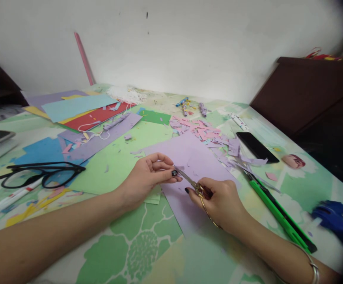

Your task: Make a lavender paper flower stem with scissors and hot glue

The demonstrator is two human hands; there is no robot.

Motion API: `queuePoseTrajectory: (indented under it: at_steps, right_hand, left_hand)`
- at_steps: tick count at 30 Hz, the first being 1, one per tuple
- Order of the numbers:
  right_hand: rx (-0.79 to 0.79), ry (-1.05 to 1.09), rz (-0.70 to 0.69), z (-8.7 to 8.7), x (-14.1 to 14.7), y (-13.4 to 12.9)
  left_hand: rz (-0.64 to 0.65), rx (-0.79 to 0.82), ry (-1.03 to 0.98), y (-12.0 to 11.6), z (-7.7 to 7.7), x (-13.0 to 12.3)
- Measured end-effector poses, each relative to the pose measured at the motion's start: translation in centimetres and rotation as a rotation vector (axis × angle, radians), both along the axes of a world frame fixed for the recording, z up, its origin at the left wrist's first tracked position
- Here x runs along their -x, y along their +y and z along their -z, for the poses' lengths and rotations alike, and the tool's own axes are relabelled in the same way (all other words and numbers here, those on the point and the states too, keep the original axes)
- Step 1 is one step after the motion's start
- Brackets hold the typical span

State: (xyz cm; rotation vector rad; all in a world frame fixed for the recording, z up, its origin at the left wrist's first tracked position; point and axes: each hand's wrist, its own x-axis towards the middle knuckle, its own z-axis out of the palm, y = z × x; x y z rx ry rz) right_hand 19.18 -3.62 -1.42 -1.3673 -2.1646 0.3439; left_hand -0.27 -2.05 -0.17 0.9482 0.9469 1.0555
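My right hand (226,199) is closed around the handles of a pair of scissors (191,180), whose blades point up and left. Just past the blade tips, my left hand (148,175) pinches a tiny scrap of purple paper (179,168); its far edge lies by the blades, and I cannot tell whether they touch it. Both hands are over a lilac paper sheet (215,165) dotted with small clippings. Under and beyond my left hand lies a light green sheet (100,173).
Pink and purple cuttings (196,128) lie behind the lilac sheet. On the right are a black phone (257,146), a green box cutter (280,213) and a blurred blue object (334,217). Black-framed glasses (79,169) sit at left; coloured sheets (79,106) and white string (125,94) lie behind.
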Motion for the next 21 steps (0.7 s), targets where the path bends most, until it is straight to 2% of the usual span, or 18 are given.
queuePoseTrajectory:
  at_steps: [21]
  right_hand:
    - [0.032, -0.029, -0.046, -0.36, -0.38, 0.32]
  left_hand:
    - [-0.014, -0.204, 0.243, -0.12, -0.6, 0.41]
